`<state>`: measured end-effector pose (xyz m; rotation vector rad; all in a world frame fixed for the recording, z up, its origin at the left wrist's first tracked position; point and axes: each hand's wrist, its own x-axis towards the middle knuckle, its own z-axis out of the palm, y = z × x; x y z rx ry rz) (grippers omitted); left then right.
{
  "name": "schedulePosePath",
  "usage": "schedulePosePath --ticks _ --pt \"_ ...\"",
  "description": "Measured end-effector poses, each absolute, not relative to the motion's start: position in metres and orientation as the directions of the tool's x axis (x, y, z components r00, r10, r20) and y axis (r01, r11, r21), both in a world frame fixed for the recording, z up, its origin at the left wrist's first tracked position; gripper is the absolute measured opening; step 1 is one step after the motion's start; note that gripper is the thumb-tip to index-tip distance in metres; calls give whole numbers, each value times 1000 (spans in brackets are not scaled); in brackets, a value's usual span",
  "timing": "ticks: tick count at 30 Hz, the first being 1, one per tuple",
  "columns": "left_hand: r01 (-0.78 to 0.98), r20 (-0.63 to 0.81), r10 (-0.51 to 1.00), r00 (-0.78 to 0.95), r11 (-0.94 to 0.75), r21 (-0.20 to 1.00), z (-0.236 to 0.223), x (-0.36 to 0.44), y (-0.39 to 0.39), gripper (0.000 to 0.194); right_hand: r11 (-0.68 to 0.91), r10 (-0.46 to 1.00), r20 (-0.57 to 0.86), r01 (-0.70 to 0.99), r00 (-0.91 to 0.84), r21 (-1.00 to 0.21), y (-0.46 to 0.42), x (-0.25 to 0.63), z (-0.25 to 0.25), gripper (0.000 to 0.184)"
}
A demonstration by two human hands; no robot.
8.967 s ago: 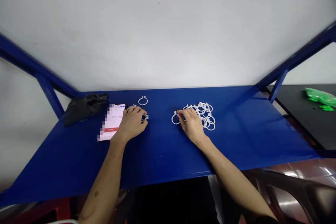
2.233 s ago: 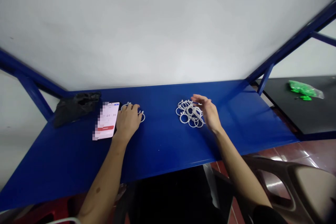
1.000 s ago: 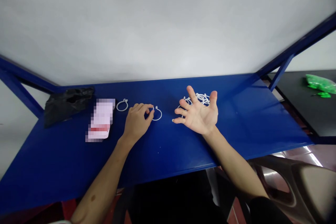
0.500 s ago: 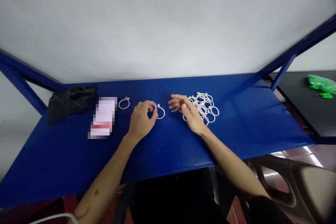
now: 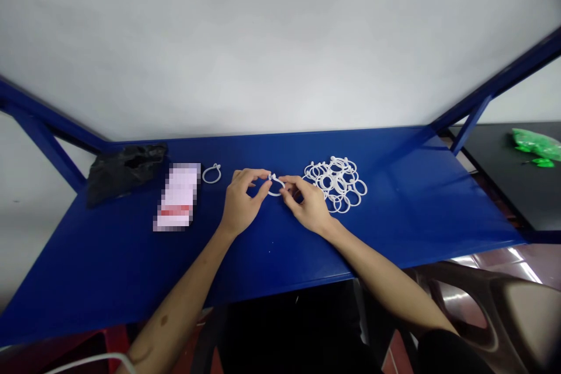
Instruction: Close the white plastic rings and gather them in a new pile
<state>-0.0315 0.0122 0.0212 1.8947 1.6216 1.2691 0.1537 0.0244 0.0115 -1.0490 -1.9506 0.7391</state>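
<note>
Between my two hands is a white plastic ring (image 5: pixel 276 193) with a small eyelet and knob at its top, like a curtain ring. My left hand (image 5: pixel 243 198) pinches its left side by the eyelet between thumb and fingers. On the opposite side, the thumb and fingers of my right hand (image 5: pixel 309 203) close on the ring's right edge. A heap of similar white rings (image 5: pixel 337 182) lies just right of my right hand. One separate white ring (image 5: pixel 211 175) rests on the table left of my left hand.
The blue table (image 5: pixel 280 257) meets a pale wall (image 5: pixel 280 47). At the left lie a pixelated pinkish-white item (image 5: pixel 177 196) and a black plastic bag (image 5: pixel 123 172). A green bag (image 5: pixel 537 143) sits on a dark table at the right. A brown chair (image 5: pixel 486 304) stands near the front right.
My right hand has moved left from beside the heap and closed on the right edge of the ring. My left hand still pinches the ring, now slightly further right in view.
</note>
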Motion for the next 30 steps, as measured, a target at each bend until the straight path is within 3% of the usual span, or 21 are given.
schedulePosePath --ticks 4,8,22,26,30 --pt "437 283 955 -85 -219 872 19 -31 11 15 536 843 419 447 -339 -716 21 152 8 22" --pt "359 212 973 -87 -168 918 14 -31 10 17 601 799 504 467 -328 -649 19 151 4 17" --pt "361 320 945 -62 -278 890 16 -25 7 14 709 700 609 470 -374 -526 19 156 2 17" --pt "498 317 948 28 -289 818 14 -36 13 19 670 729 566 569 -385 -476 21 156 3 17" --pt "822 348 934 -83 -134 554 11 -58 22 27 629 752 555 639 -356 -443 25 160 15 21"
